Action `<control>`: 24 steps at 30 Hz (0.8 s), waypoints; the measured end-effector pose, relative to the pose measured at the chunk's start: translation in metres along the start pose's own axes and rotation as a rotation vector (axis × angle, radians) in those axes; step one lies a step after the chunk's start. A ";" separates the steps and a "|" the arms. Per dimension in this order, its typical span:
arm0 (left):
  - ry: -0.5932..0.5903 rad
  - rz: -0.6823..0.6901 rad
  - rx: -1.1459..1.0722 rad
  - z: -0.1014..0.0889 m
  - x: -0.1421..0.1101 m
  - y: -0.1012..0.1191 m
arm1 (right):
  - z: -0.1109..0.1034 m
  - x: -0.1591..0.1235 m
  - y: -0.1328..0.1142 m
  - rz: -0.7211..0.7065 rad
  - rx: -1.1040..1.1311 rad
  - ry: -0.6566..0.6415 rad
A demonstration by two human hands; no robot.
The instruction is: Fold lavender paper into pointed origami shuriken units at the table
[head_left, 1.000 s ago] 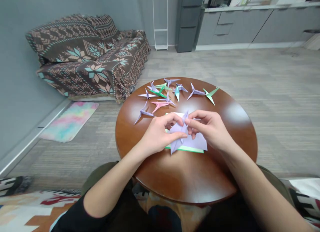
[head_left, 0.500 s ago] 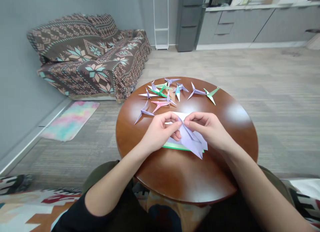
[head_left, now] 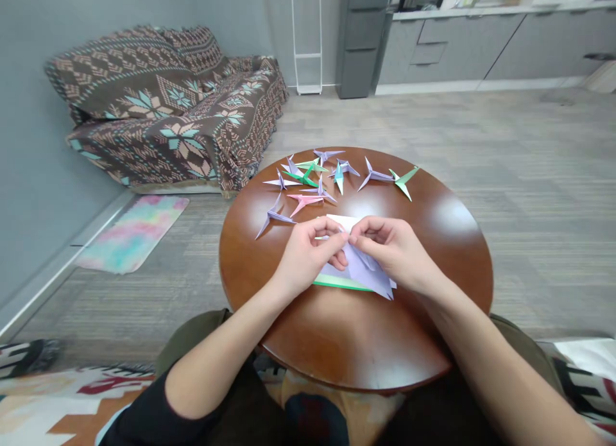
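A folded sheet of lilac origami paper (head_left: 364, 269) is pinched between both hands, its pointed end hanging toward me. My left hand (head_left: 315, 247) grips its upper left edge between thumb and fingers. Close against it, my right hand (head_left: 385, 246) pinches the upper right of the same sheet, the fingertips almost touching. Beneath lies a stack of origami paper (head_left: 332, 280), with white, lilac and green edges showing. Where the fingertips meet, the fold is mostly hidden.
Several folded paper cranes lie along the table's far side, among them a pink crane (head_left: 307, 201), a green crane (head_left: 403, 181) and a lilac crane (head_left: 275, 216). The round brown table (head_left: 332, 343) stands before my knees. Beyond it is a covered sofa (head_left: 183, 112).
My fingertips have drawn slightly closer together on the lilac paper, and its hanging point has shifted a little. The whole view has moved slightly.
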State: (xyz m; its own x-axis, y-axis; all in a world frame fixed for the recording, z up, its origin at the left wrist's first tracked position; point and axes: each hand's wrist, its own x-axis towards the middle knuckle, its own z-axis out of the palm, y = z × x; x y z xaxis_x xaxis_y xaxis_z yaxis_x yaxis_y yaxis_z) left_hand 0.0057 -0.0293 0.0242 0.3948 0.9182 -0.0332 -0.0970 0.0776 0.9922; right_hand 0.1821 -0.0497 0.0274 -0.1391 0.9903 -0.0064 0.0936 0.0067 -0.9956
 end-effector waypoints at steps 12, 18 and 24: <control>0.036 0.080 0.075 -0.003 0.002 -0.001 | 0.002 -0.002 0.004 -0.095 -0.037 0.013; 0.173 0.163 0.022 -0.009 0.007 0.002 | 0.002 -0.002 0.002 -0.069 -0.060 0.000; 0.011 0.073 0.083 -0.008 0.004 0.002 | 0.002 -0.001 0.002 -0.082 -0.032 0.001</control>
State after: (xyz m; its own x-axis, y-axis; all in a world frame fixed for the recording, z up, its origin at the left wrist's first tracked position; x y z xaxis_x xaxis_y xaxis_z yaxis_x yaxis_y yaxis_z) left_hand -0.0003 -0.0227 0.0256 0.3790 0.9246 0.0387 -0.0488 -0.0218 0.9986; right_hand 0.1801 -0.0507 0.0250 -0.1471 0.9862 0.0755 0.1135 0.0927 -0.9892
